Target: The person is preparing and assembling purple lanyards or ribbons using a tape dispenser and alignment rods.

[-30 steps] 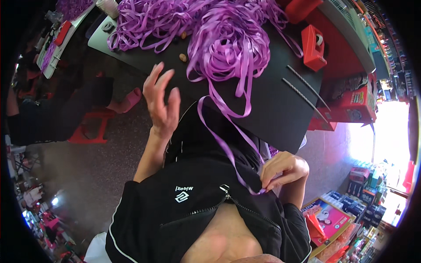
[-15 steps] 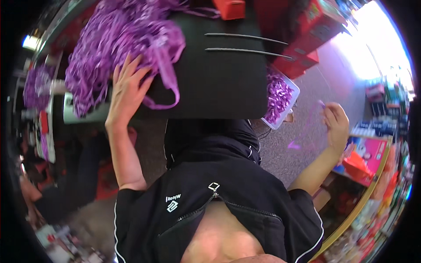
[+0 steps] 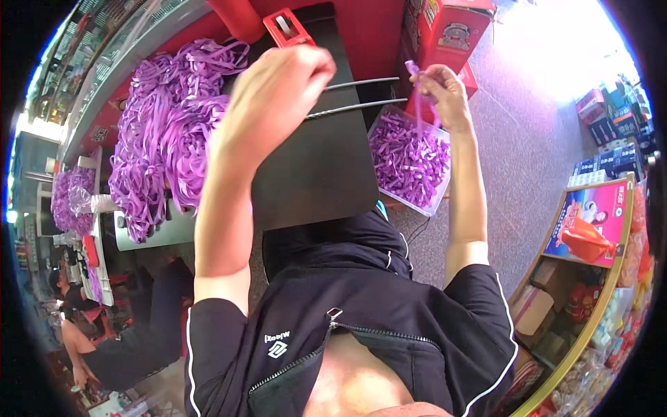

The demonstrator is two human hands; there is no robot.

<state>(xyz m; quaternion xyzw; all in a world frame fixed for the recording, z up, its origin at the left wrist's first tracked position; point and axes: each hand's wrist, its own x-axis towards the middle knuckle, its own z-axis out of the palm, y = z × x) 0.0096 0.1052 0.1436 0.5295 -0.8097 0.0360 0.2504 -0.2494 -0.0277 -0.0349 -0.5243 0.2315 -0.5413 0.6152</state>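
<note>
My right hand [image 3: 445,94] pinches a purple ribbon strip [image 3: 419,104], which hangs down over a clear plastic box [image 3: 432,207]. Inside that box lies a heap of short purple ribbon pieces [image 3: 410,163]. My left hand [image 3: 278,94] is raised over the black tabletop [image 3: 306,187], blurred, with its fingers bent and mostly hidden. Just beyond it stands a red block-like device [image 3: 286,28] with an opening in its top. Left of that hand, a big tangled pile of purple ribbon [image 3: 163,132] covers the table's left part.
Two thin metal rods [image 3: 365,83] reach across the tabletop past its right edge. Red cartons [image 3: 448,31] stand at the far right of the table. Another person [image 3: 132,340] sits at the left. A shelf of goods [image 3: 556,306] lines the right side.
My left hand has left the ribbon pile and moved right over the tabletop. My right hand has come inward and forward to the plastic box, still holding ribbon. The view has shifted.
</note>
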